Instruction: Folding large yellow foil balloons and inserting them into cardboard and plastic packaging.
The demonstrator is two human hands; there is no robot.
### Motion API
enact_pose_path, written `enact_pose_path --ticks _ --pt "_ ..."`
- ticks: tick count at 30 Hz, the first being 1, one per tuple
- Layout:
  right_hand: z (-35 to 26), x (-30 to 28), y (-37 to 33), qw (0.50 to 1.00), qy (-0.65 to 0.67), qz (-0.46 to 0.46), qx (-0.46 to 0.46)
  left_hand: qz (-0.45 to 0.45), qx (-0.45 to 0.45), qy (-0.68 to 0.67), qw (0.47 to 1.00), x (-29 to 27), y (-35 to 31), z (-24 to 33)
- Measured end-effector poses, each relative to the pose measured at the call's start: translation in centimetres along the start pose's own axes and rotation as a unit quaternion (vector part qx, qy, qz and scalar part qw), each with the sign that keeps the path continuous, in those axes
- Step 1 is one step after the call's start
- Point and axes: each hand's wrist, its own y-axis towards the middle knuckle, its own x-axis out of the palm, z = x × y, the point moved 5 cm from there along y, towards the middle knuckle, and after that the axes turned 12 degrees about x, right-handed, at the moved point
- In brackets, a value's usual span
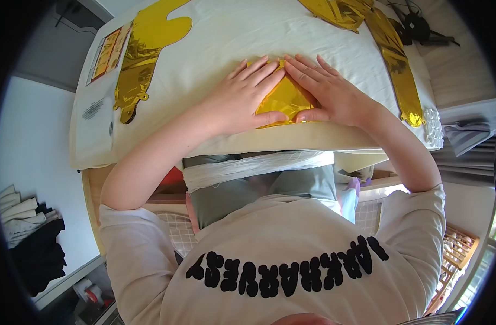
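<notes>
a: where's the folded gold foil piece (285,100)?

b: near the white worktop's (215,49) front edge, pressed flat under both hands, left hand (241,97) and right hand (329,92), fingers spread.

a: how will it handle?

b: probably light, thin, slippery, creasing easily; best pinched at its edges.

a: how many others?

b: two more gold foil shapes: one far left (139,54), one far right (389,49).
</notes>
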Motion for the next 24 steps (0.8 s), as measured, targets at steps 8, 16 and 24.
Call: enact_pose_path --ticks 8,16,24 --pt "0.7 -1.0 0.4 0.998 0.032 -0.057 0.016 0.01 0.049 -0.081 0.995 -0.9 -0.4 -1.3" --pt "0.9 -1.3 0.7 0.995 0.064 -0.065 0.028 -0.058 0.187 0.018 0.981 -1.6 -1.1 -0.2" --pt "0.9 -1.5 0.9 0.995 0.059 -0.075 0.028 -0.034 0.234 -0.077 0.968 -2.2 -0.7 0.0"
